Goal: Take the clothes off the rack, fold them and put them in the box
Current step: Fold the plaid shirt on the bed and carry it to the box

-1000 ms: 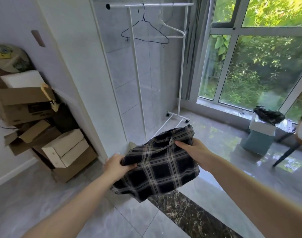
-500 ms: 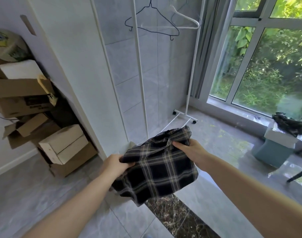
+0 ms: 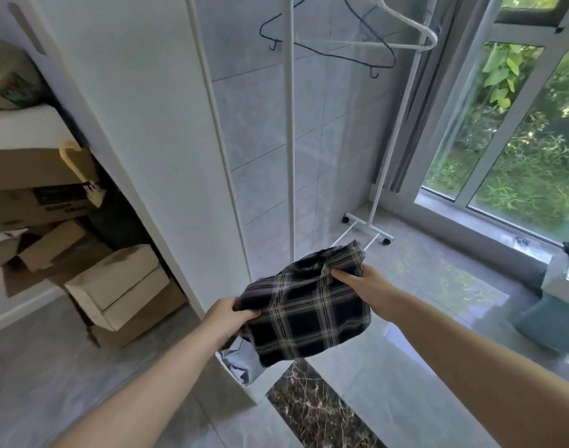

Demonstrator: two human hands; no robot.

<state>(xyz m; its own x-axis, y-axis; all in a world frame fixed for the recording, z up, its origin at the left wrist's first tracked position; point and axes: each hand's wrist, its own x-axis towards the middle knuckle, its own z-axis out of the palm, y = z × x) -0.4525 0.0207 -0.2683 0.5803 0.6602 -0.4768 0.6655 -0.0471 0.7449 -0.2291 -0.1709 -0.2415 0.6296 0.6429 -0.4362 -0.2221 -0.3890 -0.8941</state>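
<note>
A: Where is the shirt (image 3: 305, 308)?

B: In the near middle, held up off the floor (image 3: 389, 399) by both hands. It is a dark plaid one, folded into a rough bundle.

A: How do the hands hold it?

B: The left hand (image 3: 226, 318) grips the left edge, thumb on top and fingers curled under the cloth. The right hand (image 3: 362, 286) pinches the far right part, fingers closed round a bunched fold near the top.

A: And the box?

B: A white box (image 3: 244, 388) stands on the floor just below the bundle, a little to the left. Only its near corner and part of the opening show; pale blue cloth (image 3: 242, 357) lies inside. The shirt hangs above it; whether its lower edge touches the box, I cannot tell.

A: The rack?

B: The white rack (image 3: 289, 140) stands farther back against the tiled wall, its wheeled foot at the right near the window (image 3: 503, 150). Two bare hangers are on it at the top, a black hanger (image 3: 328, 54) and a white hanger (image 3: 409, 27).

A: Anything else?

B: Cardboard boxes (image 3: 83, 253) are piled at the left. A dark marble strip (image 3: 318, 412) runs along the near floor, and a teal stool (image 3: 548, 324) stands at the right edge.
</note>
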